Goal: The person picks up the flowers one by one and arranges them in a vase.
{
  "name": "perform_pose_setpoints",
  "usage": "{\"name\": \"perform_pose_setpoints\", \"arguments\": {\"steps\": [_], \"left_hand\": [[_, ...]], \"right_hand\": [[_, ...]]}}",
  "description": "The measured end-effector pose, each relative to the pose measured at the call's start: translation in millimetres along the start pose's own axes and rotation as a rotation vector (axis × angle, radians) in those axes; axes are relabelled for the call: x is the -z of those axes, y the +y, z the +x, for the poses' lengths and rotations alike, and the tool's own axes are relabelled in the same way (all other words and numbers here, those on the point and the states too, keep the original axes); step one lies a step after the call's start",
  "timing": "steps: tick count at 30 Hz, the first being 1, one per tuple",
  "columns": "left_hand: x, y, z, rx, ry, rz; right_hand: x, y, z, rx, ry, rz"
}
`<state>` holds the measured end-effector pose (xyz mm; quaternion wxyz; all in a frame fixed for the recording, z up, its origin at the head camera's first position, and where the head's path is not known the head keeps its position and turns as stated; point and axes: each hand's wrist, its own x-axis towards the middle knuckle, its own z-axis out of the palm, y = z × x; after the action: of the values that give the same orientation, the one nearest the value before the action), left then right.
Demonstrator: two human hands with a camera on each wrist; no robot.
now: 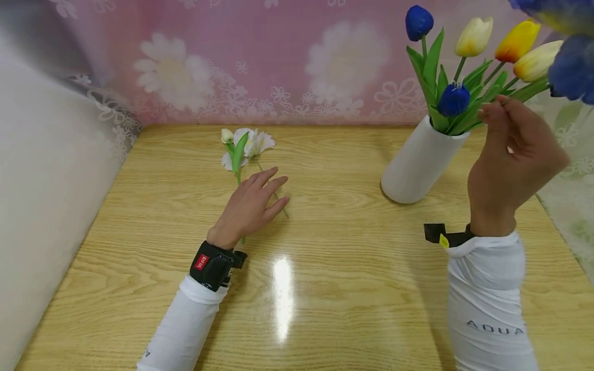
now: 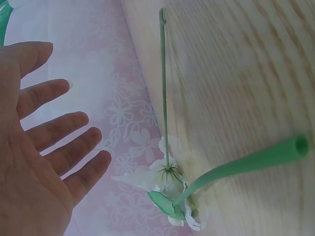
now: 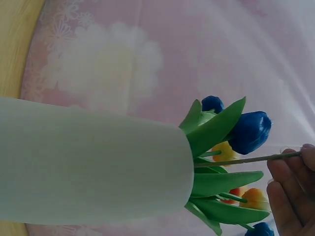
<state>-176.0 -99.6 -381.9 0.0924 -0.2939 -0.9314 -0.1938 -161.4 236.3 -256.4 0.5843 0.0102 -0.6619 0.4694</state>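
Observation:
My right hand (image 1: 515, 154) is raised beside the white vase (image 1: 419, 167) and pinches a thin flower stem (image 3: 246, 160) between thumb and fingers. In the right wrist view that stem runs down into the vase mouth. A large ruffled blue flower (image 1: 573, 72), partly cut off by the frame, hangs above this hand. My left hand (image 1: 250, 208), fingers spread and holding nothing, hovers over the stems of two flowers on the table. These are a white tulip bud (image 1: 227, 136) with a green leaf and a ruffled white flower (image 1: 260, 144); the hand partly hides their stems.
Blue, cream and yellow tulips (image 1: 517, 41) with green leaves fill the vase, which stands at the table's right rear. Behind the wooden table (image 1: 343, 247) hangs a pink floral cloth (image 1: 260, 62). A pale wall covering (image 1: 51, 154) borders the left side.

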Motion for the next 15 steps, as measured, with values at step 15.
{"name": "perform_pose_setpoints", "arguments": {"steps": [15], "left_hand": [[-4.2, -2.9, -1.0, 0.016, -0.012, -0.012]], "right_hand": [[4, 28, 6.2, -0.166, -0.21, -0.356]]}}
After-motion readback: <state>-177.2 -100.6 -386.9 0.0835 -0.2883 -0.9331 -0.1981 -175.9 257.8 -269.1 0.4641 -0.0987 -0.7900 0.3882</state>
